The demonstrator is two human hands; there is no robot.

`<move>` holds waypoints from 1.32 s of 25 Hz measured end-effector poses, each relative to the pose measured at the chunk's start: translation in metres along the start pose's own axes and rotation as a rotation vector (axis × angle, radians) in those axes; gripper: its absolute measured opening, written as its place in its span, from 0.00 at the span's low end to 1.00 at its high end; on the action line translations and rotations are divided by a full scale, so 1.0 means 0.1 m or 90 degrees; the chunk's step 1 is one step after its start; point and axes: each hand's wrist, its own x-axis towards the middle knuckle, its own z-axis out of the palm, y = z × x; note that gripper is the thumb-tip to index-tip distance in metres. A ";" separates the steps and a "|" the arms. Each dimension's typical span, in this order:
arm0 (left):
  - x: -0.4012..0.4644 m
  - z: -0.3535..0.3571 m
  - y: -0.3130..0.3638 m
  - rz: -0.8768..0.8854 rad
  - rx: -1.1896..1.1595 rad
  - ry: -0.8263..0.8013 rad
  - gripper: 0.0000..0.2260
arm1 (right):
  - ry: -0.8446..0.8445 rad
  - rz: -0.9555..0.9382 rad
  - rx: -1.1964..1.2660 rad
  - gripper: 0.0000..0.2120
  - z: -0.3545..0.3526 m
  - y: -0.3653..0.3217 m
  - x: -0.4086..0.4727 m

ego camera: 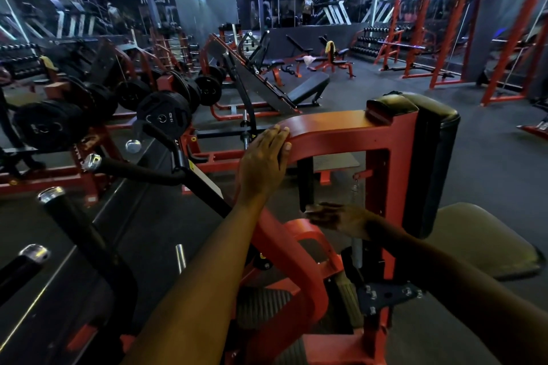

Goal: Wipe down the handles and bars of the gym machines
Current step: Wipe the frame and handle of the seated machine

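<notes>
A red steel gym machine frame [341, 130] stands right in front of me, with a black chest pad [436, 163] on its right post. My left hand [264, 157] lies flat on the curved left end of the frame's top bar, fingers straight and thumb at the bar's edge. My right hand [338, 218] hovers lower down in shadow, near the black inner post [305, 184], fingers extended; I see nothing in it. Black handles with chrome end caps [92, 161] stick out at my left. No cloth shows in either hand.
A tan seat pad [486, 240] sits at the right. Racks of black weight plates [166, 115] and a wall mirror fill the left. Benches, a leg press, dumbbell racks and red power racks stand farther back across dark rubber floor. A person stands at the far wall.
</notes>
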 end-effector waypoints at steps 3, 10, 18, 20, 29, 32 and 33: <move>-0.02 0.02 -0.01 -0.001 0.003 -0.005 0.22 | 0.136 0.097 0.145 0.20 -0.17 0.00 0.25; 0.00 0.04 -0.03 0.004 0.007 0.014 0.18 | 0.232 0.295 0.139 0.27 0.63 -0.29 -0.14; -0.01 0.02 -0.02 0.007 0.038 0.007 0.19 | 0.356 0.311 0.158 0.27 0.54 -0.47 0.35; -0.01 0.01 0.00 0.004 0.054 0.013 0.19 | 0.285 0.296 0.158 0.32 0.94 -0.55 -0.13; -0.01 0.00 0.01 -0.011 0.016 -0.010 0.23 | 0.481 0.496 0.316 0.31 0.73 -0.76 0.46; -0.02 0.03 -0.01 -0.013 0.006 -0.007 0.24 | 0.539 0.701 0.589 0.14 0.72 -0.75 0.45; -0.03 0.04 -0.01 -0.018 0.006 -0.008 0.24 | 0.533 0.696 0.627 0.10 0.55 -0.60 0.49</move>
